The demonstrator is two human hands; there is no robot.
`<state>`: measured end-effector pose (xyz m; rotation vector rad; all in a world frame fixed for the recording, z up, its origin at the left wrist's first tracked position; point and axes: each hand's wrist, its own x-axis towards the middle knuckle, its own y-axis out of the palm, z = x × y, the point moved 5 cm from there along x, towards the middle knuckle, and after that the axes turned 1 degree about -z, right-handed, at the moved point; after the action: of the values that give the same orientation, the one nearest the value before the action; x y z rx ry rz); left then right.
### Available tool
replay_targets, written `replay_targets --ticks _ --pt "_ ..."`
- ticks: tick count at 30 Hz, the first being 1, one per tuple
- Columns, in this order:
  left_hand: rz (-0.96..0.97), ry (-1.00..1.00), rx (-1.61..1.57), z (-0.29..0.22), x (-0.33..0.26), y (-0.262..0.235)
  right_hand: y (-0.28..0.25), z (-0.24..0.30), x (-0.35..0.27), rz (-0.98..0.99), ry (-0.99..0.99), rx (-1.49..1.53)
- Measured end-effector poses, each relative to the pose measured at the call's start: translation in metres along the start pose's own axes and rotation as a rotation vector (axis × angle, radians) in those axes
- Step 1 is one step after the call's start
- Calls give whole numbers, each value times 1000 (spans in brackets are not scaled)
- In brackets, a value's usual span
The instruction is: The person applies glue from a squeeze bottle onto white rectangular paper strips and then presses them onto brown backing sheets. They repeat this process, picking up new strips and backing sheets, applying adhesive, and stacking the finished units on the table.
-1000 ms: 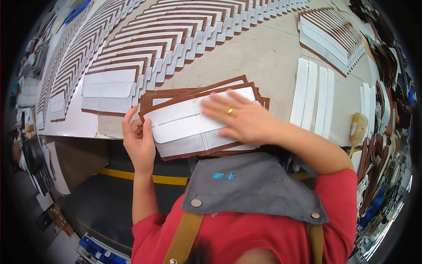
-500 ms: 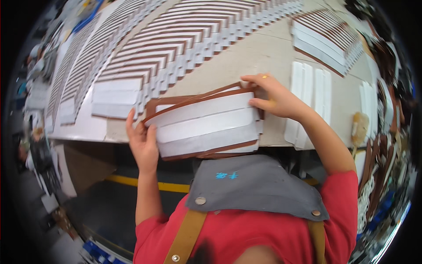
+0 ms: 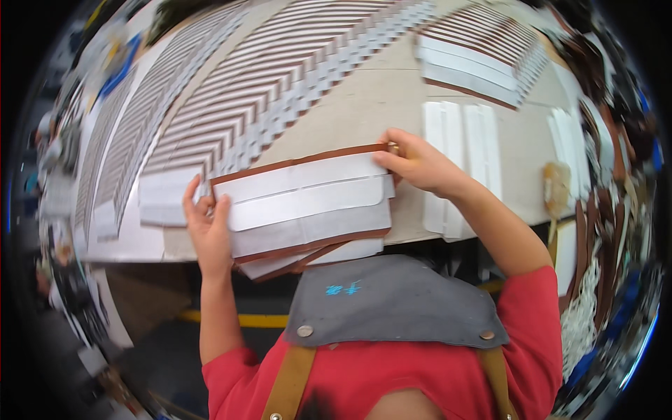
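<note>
The stack of brown-edged white panels (image 3: 308, 206) lay lengthwise between both hands; left hand (image 3: 206, 227) and right hand (image 3: 420, 164) fingers gripped its ends above the table (image 3: 364, 112).

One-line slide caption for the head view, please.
Left hand and right hand hold a stack of brown-edged white pieces over the table.

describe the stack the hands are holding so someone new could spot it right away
Start at the big tan worktable covered in fanned rows of brown and white pieces. At its near edge, the left hand and right hand grip a stack of brown-edged white pieces. Unlike the flat-lying rows, it is lifted and bunched together.
</note>
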<state>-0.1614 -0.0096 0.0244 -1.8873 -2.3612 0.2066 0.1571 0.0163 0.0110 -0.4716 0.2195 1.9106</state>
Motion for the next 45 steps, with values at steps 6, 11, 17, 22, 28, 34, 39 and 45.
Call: replay_targets --ticks 6,11,17,22,28,34,39,45 --pt "188 319 92 -33 56 72 -55 -1 -28 -169 -89 280" --pt "488 189 -4 -50 85 181 -162 -4 -50 -608 -149 227" --pt "532 299 -73 -65 117 319 -285 -62 -34 -869 -246 270" --pt "523 287 -100 -54 138 375 -294 -44 -60 -1184 -264 -543" --pt "555 199 -89 -33 149 389 -155 -31 -68 -800 -312 -761" --pt "603 165 -48 -18 156 390 -128 -38 -44 -754 -37 -1110" --pt "588 181 -85 -11 162 390 -120 -32 -33 -767 72 -1142" --pt "606 183 0 -6 165 395 -126 -40 -58 -782 54 -1074"
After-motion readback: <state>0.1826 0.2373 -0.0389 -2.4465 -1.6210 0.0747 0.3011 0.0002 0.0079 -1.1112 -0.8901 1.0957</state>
